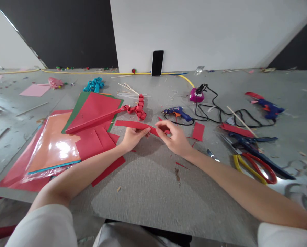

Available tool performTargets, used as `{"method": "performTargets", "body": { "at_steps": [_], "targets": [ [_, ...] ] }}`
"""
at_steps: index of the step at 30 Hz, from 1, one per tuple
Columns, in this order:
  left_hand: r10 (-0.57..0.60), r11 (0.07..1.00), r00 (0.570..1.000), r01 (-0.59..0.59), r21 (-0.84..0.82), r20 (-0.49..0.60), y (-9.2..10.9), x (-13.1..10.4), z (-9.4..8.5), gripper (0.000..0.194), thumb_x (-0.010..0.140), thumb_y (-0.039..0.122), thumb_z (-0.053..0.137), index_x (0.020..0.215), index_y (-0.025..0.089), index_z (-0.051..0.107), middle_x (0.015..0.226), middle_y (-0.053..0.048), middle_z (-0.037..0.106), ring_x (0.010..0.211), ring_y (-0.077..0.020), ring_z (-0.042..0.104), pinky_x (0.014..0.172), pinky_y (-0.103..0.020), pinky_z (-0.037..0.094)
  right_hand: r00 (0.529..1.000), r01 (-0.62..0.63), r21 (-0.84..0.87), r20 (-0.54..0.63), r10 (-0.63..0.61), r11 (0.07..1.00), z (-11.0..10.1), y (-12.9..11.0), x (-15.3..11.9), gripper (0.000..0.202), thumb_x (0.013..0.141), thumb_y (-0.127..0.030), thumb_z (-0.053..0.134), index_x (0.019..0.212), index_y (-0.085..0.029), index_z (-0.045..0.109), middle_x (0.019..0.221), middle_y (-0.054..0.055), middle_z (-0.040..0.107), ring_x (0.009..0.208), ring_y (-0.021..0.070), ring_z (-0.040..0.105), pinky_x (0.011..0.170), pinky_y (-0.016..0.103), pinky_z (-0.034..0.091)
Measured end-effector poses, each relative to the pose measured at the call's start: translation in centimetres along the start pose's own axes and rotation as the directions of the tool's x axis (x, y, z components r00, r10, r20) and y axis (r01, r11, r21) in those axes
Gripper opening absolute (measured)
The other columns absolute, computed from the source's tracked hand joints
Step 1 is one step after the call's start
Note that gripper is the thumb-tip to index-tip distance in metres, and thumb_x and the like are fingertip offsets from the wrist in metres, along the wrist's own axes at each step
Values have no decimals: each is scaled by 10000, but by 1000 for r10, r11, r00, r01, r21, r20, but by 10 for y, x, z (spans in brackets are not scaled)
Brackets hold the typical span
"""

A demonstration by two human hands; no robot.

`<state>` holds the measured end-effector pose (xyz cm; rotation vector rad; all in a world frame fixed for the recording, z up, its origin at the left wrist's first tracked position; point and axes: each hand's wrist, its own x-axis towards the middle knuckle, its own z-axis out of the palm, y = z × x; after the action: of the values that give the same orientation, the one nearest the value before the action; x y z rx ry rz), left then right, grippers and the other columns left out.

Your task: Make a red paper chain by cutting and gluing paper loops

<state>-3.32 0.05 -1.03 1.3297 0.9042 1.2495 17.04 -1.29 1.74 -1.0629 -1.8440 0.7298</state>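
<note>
A long red paper strip (134,125) is held level above the grey table, between my two hands. My left hand (136,138) pinches it near its middle, thumb on top. Closed on the strip's right end is my right hand (173,137), with thumb and fingertips together. Just beyond the hands lies a piece made of folded red paper loops (140,109) on a red stem. A blue glue gun (178,113) rests behind my right hand, and a short red paper piece (199,131) lies to its right.
Red and green sheets (97,108) and a plastic-wrapped orange pack (55,140) lie left. Scissors (256,168), pliers, a second glue gun (269,109) and black cables spread right. A phone (157,63) leans on the wall; a purple power adapter (196,95) sits behind.
</note>
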Motion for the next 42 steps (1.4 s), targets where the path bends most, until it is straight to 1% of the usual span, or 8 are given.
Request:
{"method": "performTargets", "body": {
  "at_steps": [15, 19, 21, 26, 29, 32, 38, 42],
  "targets": [
    [3, 988, 998, -12, -153, -61, -2, 1, -2, 409, 788, 562, 877, 901, 177, 804, 980, -97, 815, 861, -209, 779, 905, -390, 645, 980, -37, 27, -195, 41, 999, -24, 19, 17, 429, 1002, -603, 562, 770, -243, 572, 691, 4, 597, 622, 162, 536, 608, 321, 429],
    [-15, 987, 997, 4, -158, -72, -4, 1, -2, 426, 773, 579, 877, 868, 173, 792, 885, -86, 805, 820, -211, 773, 873, -389, 647, 978, -59, 0, -201, 58, 998, -28, 20, 20, 593, 1002, -679, 518, 597, -250, 466, 537, -11, 482, 513, 139, 437, 533, 316, 377],
    [-24, 988, 997, 12, -157, -75, -5, 2, -2, 439, 774, 594, 869, 837, 168, 786, 847, -85, 799, 802, -216, 773, 866, -396, 649, 978, -65, -8, -197, 62, 998, -29, 20, 20, 619, 1010, -686, 504, 578, -242, 505, 520, -3, 511, 496, 137, 457, 534, 315, 398],
    [-24, 986, 994, 6, -168, -105, -9, 3, -3, 425, 784, 579, 868, 853, 167, 790, 880, -90, 807, 825, -217, 782, 906, -400, 643, 973, -60, -13, -225, 56, 998, -25, 20, 21, 401, 981, -588, 638, 977, -237, 831, 820, 50, 797, 753, 219, 742, 756, 371, 604],
    [-24, 980, 994, 3, -199, -104, -8, 3, -2, 423, 770, 571, 882, 855, 168, 784, 867, -85, 808, 811, -220, 781, 879, -407, 653, 961, -48, 21, -270, 52, 999, -23, 22, 21, 257, 929, -484, 738, 989, -264, 858, 1022, 56, 842, 964, 266, 798, 952, 452, 630],
    [-29, 976, 995, 7, -215, -99, -6, 3, -1, 434, 749, 577, 894, 841, 168, 782, 837, -81, 804, 790, -223, 779, 844, -406, 662, 954, -65, 57, -290, 79, 996, -21, 23, 21, 172, 881, -410, 790, 942, -266, 863, 1028, 54, 844, 995, 277, 805, 996, 481, 629],
    [-42, 974, 993, 16, -225, -110, -4, 4, 0, 445, 738, 584, 897, 839, 167, 779, 822, -82, 803, 780, -229, 783, 830, -404, 663, 959, -121, 33, -253, 125, 992, -21, 22, 20, 244, 808, -482, 849, 758, -246, 808, 822, 47, 820, 760, 245, 760, 766, 405, 619],
    [-57, 975, 991, 28, -219, -125, -5, 6, 0, 474, 734, 605, 890, 854, 160, 781, 803, -85, 794, 799, -243, 788, 826, -407, 661, 974, -84, -38, -214, 74, 996, -24, 21, 16, 543, 970, -580, 648, 554, -237, 585, 551, 10, 618, 550, 168, 564, 608, 348, 470]
  ]
}}
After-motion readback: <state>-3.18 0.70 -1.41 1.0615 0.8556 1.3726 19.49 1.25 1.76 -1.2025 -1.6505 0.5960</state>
